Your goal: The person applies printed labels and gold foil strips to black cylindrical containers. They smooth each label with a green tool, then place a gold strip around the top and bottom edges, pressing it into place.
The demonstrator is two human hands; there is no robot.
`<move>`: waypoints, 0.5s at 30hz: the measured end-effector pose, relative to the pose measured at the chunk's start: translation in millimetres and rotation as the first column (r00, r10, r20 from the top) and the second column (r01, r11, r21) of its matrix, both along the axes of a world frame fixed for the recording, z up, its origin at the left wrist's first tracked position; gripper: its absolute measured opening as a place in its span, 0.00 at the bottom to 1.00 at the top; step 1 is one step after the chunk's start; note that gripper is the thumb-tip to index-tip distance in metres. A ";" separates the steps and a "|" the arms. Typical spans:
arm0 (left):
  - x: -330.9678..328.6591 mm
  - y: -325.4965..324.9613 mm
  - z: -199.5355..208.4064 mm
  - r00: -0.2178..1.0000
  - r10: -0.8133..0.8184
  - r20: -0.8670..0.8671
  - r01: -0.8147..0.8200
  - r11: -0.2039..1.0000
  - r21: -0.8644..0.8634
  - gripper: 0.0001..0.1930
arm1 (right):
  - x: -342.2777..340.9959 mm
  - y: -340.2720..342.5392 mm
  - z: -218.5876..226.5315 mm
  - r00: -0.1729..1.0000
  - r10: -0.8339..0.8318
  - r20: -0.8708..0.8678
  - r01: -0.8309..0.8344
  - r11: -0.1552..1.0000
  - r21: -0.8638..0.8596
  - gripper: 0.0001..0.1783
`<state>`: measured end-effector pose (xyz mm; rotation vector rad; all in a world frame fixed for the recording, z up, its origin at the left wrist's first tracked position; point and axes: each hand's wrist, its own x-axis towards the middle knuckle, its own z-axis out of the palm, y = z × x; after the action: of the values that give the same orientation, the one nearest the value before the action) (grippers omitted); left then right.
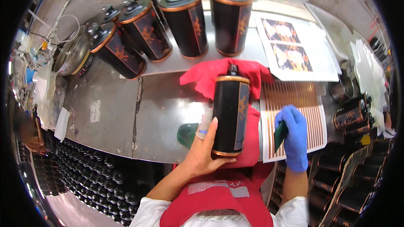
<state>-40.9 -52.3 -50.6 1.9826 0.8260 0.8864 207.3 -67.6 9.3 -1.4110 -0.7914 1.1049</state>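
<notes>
My left hand point(202, 151) is wrapped round the lower left side of a black bottle point(226, 115) with copper-coloured rims and a decorated panel on its right side. The bottle stands slightly tilted, its neck pointing away from me. One finger of that hand wears a whitish cover. My right hand point(296, 136), in a blue glove, grips a dark green flat scraper point(279, 136) over a sheet with copper stripes point(313, 132). Behind and beneath the bottle lies a red cloth point(198, 78). Left of my left hand, a second green flat piece point(187, 135) rests on the metal table.
Several similar black bottles point(184, 27) stand along the back of the metal table point(105, 101). A printed sheet point(290, 61) with ornate pictures lies at back right. A round metal pan point(71, 56) sits at far left. Racks of dark bottles point(105, 176) fill the lower left.
</notes>
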 end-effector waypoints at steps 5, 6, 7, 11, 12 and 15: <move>-0.2 9.6 7.7 0.996 0.086 0.031 -0.091 0.976 0.200 0.52 | -11.5 125.1 42.3 0.717 0.416 0.560 -0.460 0.885 -0.068 0.14; -3.0 9.3 3.2 0.997 0.078 0.004 -0.077 0.982 0.175 0.50 | -10.5 144.1 38.7 0.575 0.480 0.663 -0.542 0.830 -0.132 0.15; -4.2 10.3 1.6 0.997 0.077 0.028 -0.081 0.980 0.181 0.49 | -18.1 153.9 49.0 0.482 0.556 0.677 -0.537 0.798 -0.273 0.17; -8.8 7.7 -2.6 0.989 0.131 0.071 -0.144 0.965 0.218 0.46 | -28.6 169.2 60.1 0.312 0.641 0.702 -0.545 0.726 -0.420 0.18; -8.5 8.8 -6.3 0.986 0.131 0.107 -0.152 0.964 0.219 0.46 | -27.6 167.6 61.4 0.311 0.646 0.697 -0.548 0.721 -0.424 0.18; -16.2 7.1 -4.5 0.969 0.149 0.199 -0.200 0.941 0.271 0.44 | -36.2 154.1 75.1 0.375 0.661 0.650 -0.570 0.717 -0.401 0.14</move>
<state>-57.1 -45.2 -55.1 2.0619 0.8162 1.3335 171.2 86.6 84.4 -1.7464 -2.0722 1.0662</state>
